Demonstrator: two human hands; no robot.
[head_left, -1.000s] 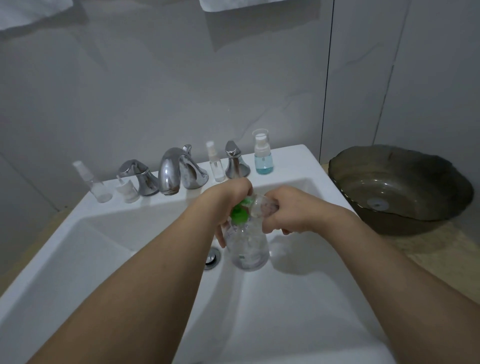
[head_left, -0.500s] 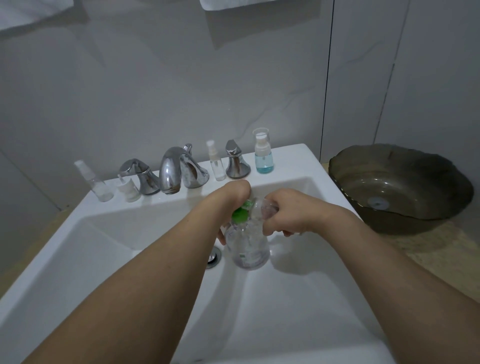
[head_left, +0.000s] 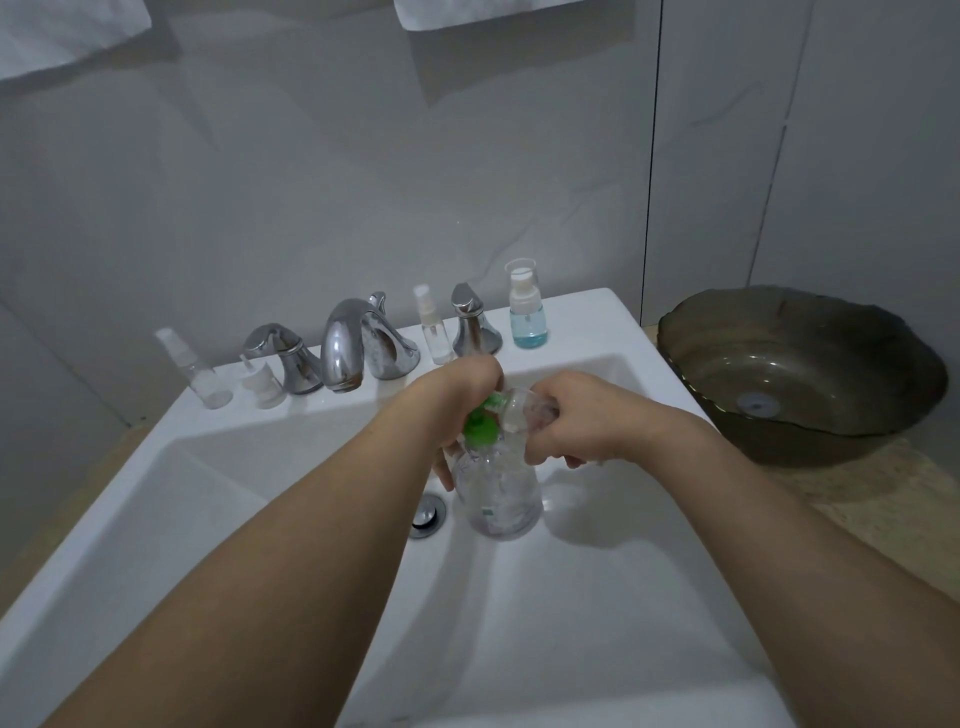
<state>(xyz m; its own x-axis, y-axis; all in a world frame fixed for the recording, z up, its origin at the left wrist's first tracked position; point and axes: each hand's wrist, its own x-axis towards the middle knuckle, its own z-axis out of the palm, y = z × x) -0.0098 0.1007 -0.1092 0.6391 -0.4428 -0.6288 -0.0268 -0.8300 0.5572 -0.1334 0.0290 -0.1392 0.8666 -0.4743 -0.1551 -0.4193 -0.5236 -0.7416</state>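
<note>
Since our left hand (head_left: 460, 402) curls round the big bottle (head_left: 501, 499) over the middle of the sink (head_left: 587, 332) and our right hand (head_left: 582, 421) clutches the small bottle (head_left: 522, 410) tipped at its green top (head_left: 480, 428), one wobble probably spills everything lol.

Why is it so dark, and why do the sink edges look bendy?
Head view: dim, greyish light; the wide lens bows the sink edges and wall lines; the tap shows bright glare; the left hand and right hand cast a soft shadow right of the clear bottle; the clear piece the right hand grips is hard to make out.
</note>
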